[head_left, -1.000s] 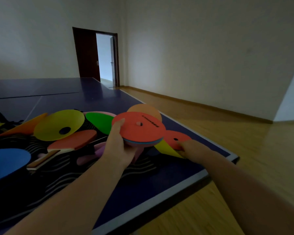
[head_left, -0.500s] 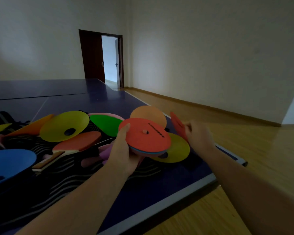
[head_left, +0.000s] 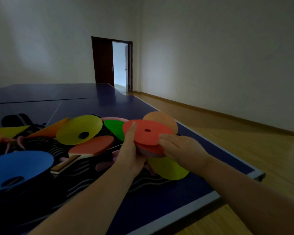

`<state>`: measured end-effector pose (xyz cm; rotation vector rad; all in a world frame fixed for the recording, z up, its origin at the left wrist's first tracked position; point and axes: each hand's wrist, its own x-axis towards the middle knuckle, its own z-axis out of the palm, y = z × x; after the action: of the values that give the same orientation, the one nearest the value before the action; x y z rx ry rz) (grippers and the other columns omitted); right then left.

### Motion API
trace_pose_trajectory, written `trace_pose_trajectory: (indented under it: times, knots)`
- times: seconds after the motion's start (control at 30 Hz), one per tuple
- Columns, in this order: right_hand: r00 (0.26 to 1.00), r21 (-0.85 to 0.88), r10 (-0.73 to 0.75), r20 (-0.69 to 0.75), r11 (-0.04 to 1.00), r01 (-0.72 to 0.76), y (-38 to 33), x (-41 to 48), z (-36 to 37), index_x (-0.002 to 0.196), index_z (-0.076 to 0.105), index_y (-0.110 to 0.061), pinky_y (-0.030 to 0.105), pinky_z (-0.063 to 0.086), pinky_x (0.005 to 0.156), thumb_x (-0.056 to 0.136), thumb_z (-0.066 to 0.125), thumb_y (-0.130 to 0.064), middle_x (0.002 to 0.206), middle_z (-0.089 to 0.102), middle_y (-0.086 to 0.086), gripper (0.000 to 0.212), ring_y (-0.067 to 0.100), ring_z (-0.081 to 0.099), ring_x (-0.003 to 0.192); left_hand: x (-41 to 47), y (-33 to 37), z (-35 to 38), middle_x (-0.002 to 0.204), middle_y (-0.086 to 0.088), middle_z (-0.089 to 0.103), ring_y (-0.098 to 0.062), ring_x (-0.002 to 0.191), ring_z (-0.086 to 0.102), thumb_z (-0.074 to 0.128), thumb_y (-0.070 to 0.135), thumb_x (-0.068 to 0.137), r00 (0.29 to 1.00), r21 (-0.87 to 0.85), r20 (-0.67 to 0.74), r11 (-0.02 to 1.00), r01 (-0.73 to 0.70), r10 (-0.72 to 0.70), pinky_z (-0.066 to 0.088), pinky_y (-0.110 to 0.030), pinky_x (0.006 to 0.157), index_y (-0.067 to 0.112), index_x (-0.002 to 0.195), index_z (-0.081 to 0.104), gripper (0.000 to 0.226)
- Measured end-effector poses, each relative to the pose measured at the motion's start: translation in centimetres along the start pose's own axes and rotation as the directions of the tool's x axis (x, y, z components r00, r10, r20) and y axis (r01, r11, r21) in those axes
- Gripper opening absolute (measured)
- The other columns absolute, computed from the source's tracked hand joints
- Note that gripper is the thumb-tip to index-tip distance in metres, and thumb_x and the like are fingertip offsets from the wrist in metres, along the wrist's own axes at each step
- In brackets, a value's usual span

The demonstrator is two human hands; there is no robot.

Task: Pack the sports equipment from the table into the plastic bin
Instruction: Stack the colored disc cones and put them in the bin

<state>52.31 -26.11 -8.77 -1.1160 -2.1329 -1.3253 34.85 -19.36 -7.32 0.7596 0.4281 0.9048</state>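
My left hand [head_left: 131,150] grips a small stack of flat disc markers from the left side, thumb lying on top. The top one is a red disc [head_left: 147,133] with a centre hole. My right hand [head_left: 178,148] rests its fingers on the near right edge of that red disc, over the stack. An orange disc [head_left: 161,118] lies behind the stack, and a yellow disc [head_left: 168,168] lies on the table under my right wrist. The plastic bin is out of view.
Further left lie a yellow disc [head_left: 78,129], a green disc [head_left: 115,127], a blue disc [head_left: 17,167] and a red table-tennis paddle [head_left: 92,145] on a dark patterned cloth [head_left: 78,184]. The blue table [head_left: 85,106] ends at right [head_left: 215,194] over a wooden floor.
My right hand lifted a red disc from the table's right side, swung it left and laid it on the stack in my left hand. A yellow disc beneath became visible.
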Motion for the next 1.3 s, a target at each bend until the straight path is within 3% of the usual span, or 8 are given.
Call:
trace_pose_trajectory:
  times: [0.13, 0.23, 0.43, 0.6, 0.77, 0.97, 1.17, 1.3]
  knots:
    - [0.986, 0.076, -0.04, 0.163, 0.997, 0.028, -0.3, 0.0, 0.2, 0.119, 0.049, -0.013, 0.029, 0.058, 0.068, 0.074, 0.083, -0.016, 0.119, 0.069, 0.013, 0.056, 0.027, 0.07, 0.102, 0.6, 0.4, -1.1, 0.123, -0.022, 0.065, -0.039, 0.109, 0.062, 0.047, 0.016, 0.097, 0.998, -0.034, -0.047, 0.999, 0.035, -0.036, 0.047, -0.055, 0.101, 0.007, 0.133, 0.054, 0.038]
    - [0.945, 0.237, 0.226, 0.237, 0.93, -0.282, 0.1, -0.5, 0.9, 0.136, 0.048, -0.018, 0.032, 0.044, 0.103, 0.096, 0.052, -0.03, 0.138, 0.057, 0.007, 0.042, 0.022, 0.052, 0.13, 1.0, 0.7, -1.5, 0.122, -0.02, 0.066, -0.04, 0.113, 0.062, 0.048, 0.01, 0.092, 0.996, -0.083, -0.08, 0.996, 0.033, -0.039, 0.047, -0.058, 0.101, 0.01, 0.133, 0.054, 0.041]
    - [0.507, 0.059, 0.606, 0.613, 0.605, -0.794, 3.1, -2.0, 3.5, 0.135, 0.043, -0.021, 0.045, 0.05, 0.082, 0.101, 0.044, -0.025, 0.118, 0.059, 0.008, 0.034, 0.024, 0.058, 0.095, 1.5, 1.6, -2.3, 0.118, -0.014, 0.065, -0.034, 0.108, 0.063, 0.051, 0.003, 0.093, 0.992, -0.101, -0.123, 0.994, -0.045, 0.033, 0.051, -0.05, 0.091, 0.016, 0.124, 0.054, 0.033]
    - [0.363, 0.01, 0.578, 0.731, 0.523, -0.852, 4.1, -0.2, 7.3, 0.136, 0.049, -0.022, 0.045, 0.051, 0.087, 0.1, 0.051, -0.024, 0.124, 0.063, 0.012, 0.036, 0.028, 0.061, 0.102, 1.4, 1.5, -2.4, 0.094, -0.009, 0.069, -0.03, 0.093, 0.063, 0.056, 0.007, 0.095, 0.99, -0.003, -0.131, 0.999, -0.044, 0.043, 0.05, -0.048, 0.087, 0.02, 0.06, 0.073, 0.04]
    - [0.399, 0.012, 0.552, 0.732, 0.576, -0.818, 4.2, 4.8, 11.1, 0.143, 0.048, -0.016, 0.044, 0.03, 0.11, 0.099, 0.056, -0.035, 0.149, 0.044, 0.011, 0.049, 0.033, 0.04, 0.135, 2.4, 1.2, -3.2, 0.106, -0.011, 0.071, -0.029, 0.093, 0.068, 0.062, 0.012, 0.092, 0.98, 0.037, -0.192, 0.999, -0.039, 0.045, 0.054, -0.039, 0.07, 0.011, 0.118, 0.062, 0.026]
    - [0.374, -0.057, 0.579, 0.725, 0.592, -0.804, 3.5, 6.5, 14.4, 0.074, 0.053, -0.029, 0.042, 0.05, 0.081, 0.093, 0.052, -0.014, 0.071, 0.047, -0.003, 0.023, 0.028, 0.056, 0.08, 3.3, 1.7, -4.6, 0.098, -0.01, 0.073, -0.023, 0.076, 0.072, 0.062, 0.008, 0.089, 0.972, 0.032, -0.219, 0.996, -0.083, 0.088, 0.057, -0.032, 0.057, 0.007, 0.124, 0.062, 0.036]
    - [0.053, -0.231, 0.71, 0.703, 0.297, -0.926, 4.4, 7.7, 15.2, 0.123, 0.06, -0.014, 0.052, 0.044, 0.095, 0.096, 0.049, -0.041, 0.128, 0.056, 0.019, 0.04, 0.039, 0.055, 0.109, 3.3, 1.9, -5.4, 0.103, -0.01, 0.073, -0.024, 0.083, 0.071, 0.061, 0.01, 0.09, 0.971, -0.013, -0.231, 0.998, -0.068, 0.063, 0.057, -0.032, 0.06, 0.01, 0.121, 0.062, 0.031]
    - [0.321, -0.025, 0.868, 0.378, 0.356, -0.934, 4.2, 6.8, 13.7, 0.101, 0.065, -0.006, 0.034, 0.043, 0.063, 0.098, 0.043, -0.016, 0.093, 0.066, 0.016, 0.024, 0.028, 0.057, 0.074, 3.1, 2.1, -5.7, 0.113, -0.013, 0.073, -0.03, 0.1, 0.071, 0.066, 0.022, 0.092, 0.972, -0.001, -0.232, 0.999, -0.047, 0.046, 0.058, -0.043, 0.081, 0.01, 0.129, 0.059, 0.039]
